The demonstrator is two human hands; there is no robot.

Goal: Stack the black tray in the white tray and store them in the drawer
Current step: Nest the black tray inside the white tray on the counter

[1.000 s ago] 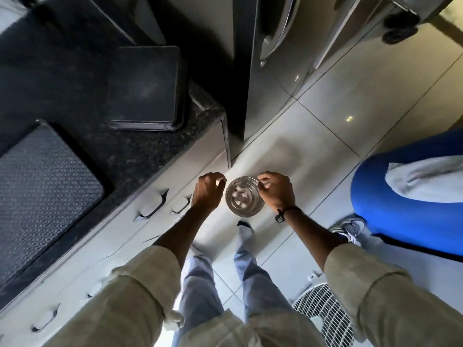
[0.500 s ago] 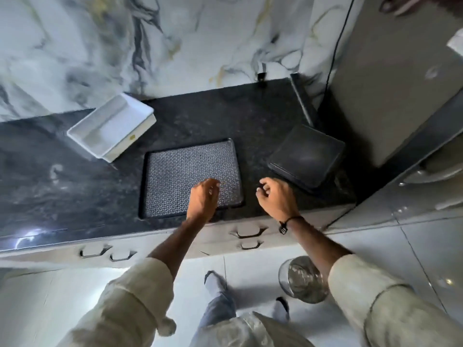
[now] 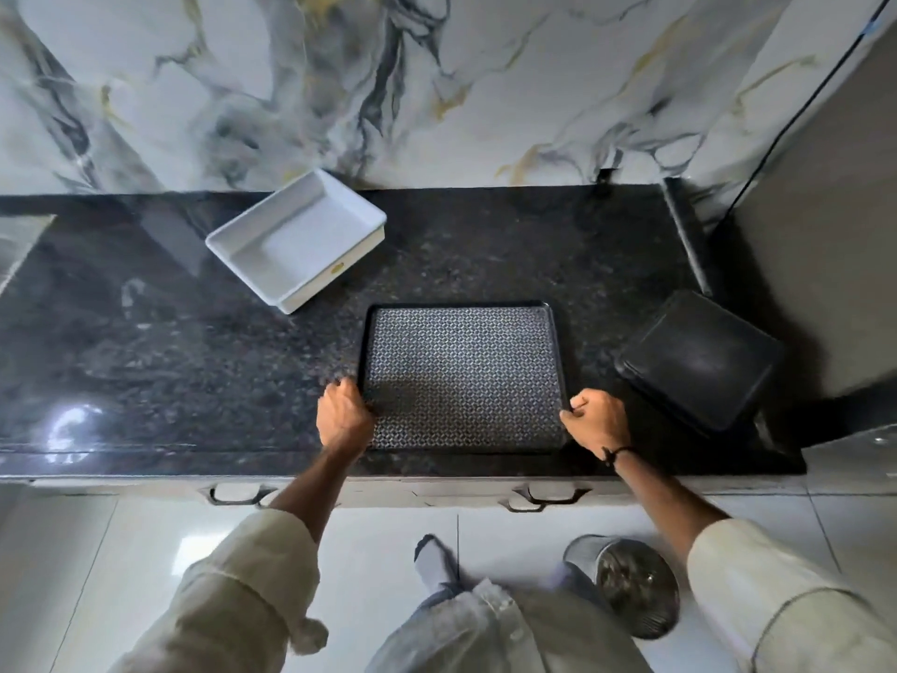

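Head view: both fists seemingly curled on black tray [image 3: 463, 376] edges.

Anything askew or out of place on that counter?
The white tray sits rotated, at an angle to the counter edge, while the patterned black tray lies square. A steel container stands on the floor. No spills or damage visible.

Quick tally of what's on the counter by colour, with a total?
Black: 2, the patterned black tray and a plain black tray
White: 1, the white tray
Total: 3
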